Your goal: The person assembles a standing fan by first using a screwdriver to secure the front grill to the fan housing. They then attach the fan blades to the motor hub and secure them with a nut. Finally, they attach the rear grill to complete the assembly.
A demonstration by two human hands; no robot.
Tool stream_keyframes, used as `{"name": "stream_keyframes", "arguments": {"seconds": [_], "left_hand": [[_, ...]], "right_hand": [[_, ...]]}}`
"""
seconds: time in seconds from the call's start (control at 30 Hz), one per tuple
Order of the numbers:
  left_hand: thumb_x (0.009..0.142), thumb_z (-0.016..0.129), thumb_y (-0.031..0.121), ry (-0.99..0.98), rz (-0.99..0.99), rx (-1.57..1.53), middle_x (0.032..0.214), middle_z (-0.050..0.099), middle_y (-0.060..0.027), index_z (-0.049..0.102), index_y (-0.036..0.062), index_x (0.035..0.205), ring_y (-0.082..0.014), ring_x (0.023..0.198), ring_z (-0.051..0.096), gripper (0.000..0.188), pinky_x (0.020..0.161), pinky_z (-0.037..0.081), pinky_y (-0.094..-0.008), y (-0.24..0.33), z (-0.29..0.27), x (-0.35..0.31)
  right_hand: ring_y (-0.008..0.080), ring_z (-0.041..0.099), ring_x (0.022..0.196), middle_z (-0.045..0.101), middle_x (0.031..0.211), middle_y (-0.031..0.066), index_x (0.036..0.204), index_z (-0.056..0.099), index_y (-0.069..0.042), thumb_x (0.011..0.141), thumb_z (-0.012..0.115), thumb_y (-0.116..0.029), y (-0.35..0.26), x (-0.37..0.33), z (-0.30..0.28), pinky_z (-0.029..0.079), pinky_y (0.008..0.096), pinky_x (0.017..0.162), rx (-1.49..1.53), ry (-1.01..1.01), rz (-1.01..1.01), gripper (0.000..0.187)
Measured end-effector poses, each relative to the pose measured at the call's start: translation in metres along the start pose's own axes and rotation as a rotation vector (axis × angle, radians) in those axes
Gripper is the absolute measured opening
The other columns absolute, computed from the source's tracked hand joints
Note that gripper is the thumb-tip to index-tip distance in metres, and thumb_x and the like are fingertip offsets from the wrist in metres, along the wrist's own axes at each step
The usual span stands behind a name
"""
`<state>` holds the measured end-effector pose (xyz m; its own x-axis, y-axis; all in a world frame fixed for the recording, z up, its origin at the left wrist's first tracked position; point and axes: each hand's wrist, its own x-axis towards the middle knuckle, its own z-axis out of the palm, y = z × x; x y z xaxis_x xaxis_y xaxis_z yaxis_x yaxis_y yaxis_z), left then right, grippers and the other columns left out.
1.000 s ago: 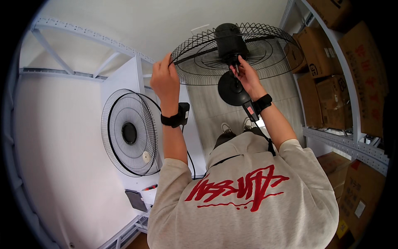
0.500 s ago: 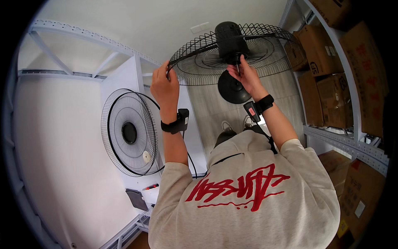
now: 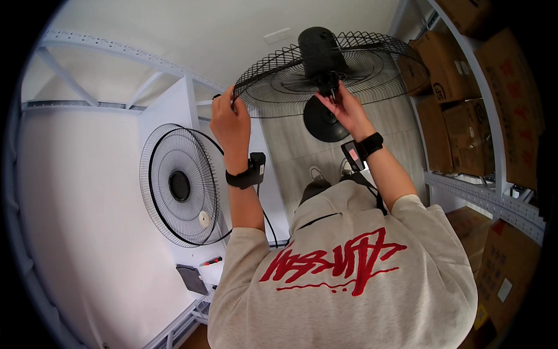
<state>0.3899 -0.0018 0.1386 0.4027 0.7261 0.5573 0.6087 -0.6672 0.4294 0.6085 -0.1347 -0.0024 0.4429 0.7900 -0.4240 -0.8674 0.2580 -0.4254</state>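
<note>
Grey sweatshirt (image 3: 349, 279) with red print fills the near foreground. Both arms raised, black wrist straps. Left hand (image 3: 229, 119) closed on the rim of the black wire fan guard (image 3: 349, 64), held up ahead. Right hand (image 3: 343, 107) with fingers pinched at the guard's centre hub (image 3: 319, 52). Round black base (image 3: 325, 119) sits below. Second guard (image 3: 180, 186) rests on the white bench (image 3: 87, 232) at left. Cardboard boxes (image 3: 459, 104) on shelves to the right.

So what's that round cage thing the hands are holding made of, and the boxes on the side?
The fan cage looks like thin black metal wire, matt-coated: many fine spokes and rings you can see through. The left hand grips its rim. The boxes look like plain brown cardboard, dull with folded edges.
</note>
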Motion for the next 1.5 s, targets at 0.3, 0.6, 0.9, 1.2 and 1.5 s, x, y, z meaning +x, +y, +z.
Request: {"name": "stream_keyframes", "arguments": {"seconds": [0.3,0.6,0.9,1.2,1.5], "left_hand": [[0.086,0.06,0.008,-0.016,-0.012,-0.011,0.095,0.064,-0.0083,0.065,0.0091,0.112,-0.0194,0.066,0.063,0.027,0.061,0.051,-0.0317,-0.005,0.001,-0.004],[0.087,0.062,0.013,-0.017,-0.021,0.016,0.101,0.064,-0.0096,0.064,0.0085,0.115,-0.0194,0.066,0.062,0.029,0.062,0.051,-0.0319,-0.005,0.0,-0.008],[0.088,0.062,0.013,-0.037,-0.044,0.02,0.109,0.059,-0.0124,0.054,0.0063,0.127,-0.0223,0.08,0.06,0.041,0.067,0.051,-0.0328,0.002,0.0,-0.018],[0.082,0.065,0.009,0.022,-0.152,-0.14,0.132,0.041,-0.0208,0.031,0.0015,0.142,-0.0345,0.116,0.047,0.07,0.092,0.046,-0.0409,0.033,0.001,-0.044],[0.081,0.066,0.011,-0.103,-0.117,-0.082,0.13,0.042,-0.0235,0.036,-0.0021,0.136,-0.0387,0.12,0.043,0.064,0.1,0.039,-0.0451,0.039,0.032,-0.115]], "right_hand": [[0.0249,0.061,0.1,0.06,0.108,0.0136,0.114,0.054,0.006,0.1,0.051,-0.03,-0.004,-0.012,0.003,0.054,0.0386,0.094,0.002,-0.009,-0.065,0.039],[0.0233,0.063,0.097,0.063,0.102,0.0121,0.108,0.058,0.004,0.099,0.053,-0.028,-0.006,-0.021,-0.011,0.055,0.0369,0.093,-0.038,0.012,-0.004,0.034],[0.0224,0.066,0.088,0.065,0.095,0.0107,0.105,0.061,0.001,0.097,0.057,-0.028,-0.006,-0.031,-0.028,0.058,0.0367,0.086,-0.105,0.001,0.08,0.03],[0.0226,0.067,0.094,0.067,0.102,0.0118,0.111,0.061,0.001,0.096,0.057,-0.028,-0.009,-0.048,-0.035,0.057,0.0349,0.087,-0.166,-0.014,0.157,0.033],[0.024,0.067,0.097,0.067,0.102,0.0155,0.107,0.06,0.001,0.097,0.055,-0.031,0.017,-0.053,-0.059,0.056,0.0311,0.086,-0.282,-0.032,0.289,0.034]]}}
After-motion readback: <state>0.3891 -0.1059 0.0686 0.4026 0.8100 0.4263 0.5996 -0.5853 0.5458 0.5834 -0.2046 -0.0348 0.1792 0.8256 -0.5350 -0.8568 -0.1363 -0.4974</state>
